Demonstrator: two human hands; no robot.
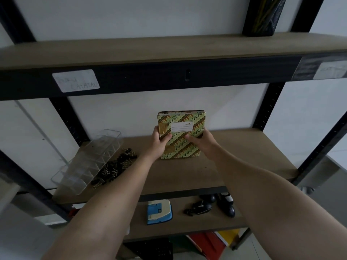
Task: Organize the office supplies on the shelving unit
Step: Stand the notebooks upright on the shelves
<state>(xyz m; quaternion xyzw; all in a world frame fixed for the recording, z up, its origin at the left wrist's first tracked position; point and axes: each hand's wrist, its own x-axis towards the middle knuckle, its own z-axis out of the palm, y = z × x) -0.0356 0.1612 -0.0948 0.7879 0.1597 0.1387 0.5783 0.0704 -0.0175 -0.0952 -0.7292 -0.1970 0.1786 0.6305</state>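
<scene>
A stack of notebooks with green and gold patterned covers stands tilted up on its lower edge on the middle shelf. My left hand grips the stack's left edge, thumb on the front cover. My right hand holds the right edge, thumb pressed on the cover below the white name label. To the left lie a clear plastic compartment box and a loose pile of black binder clips.
The top shelf carries a dark pen holder at the right and white labels on its front rail. The lower shelf holds a blue hole punch and black staplers. Red and yellow folders sit at the bottom.
</scene>
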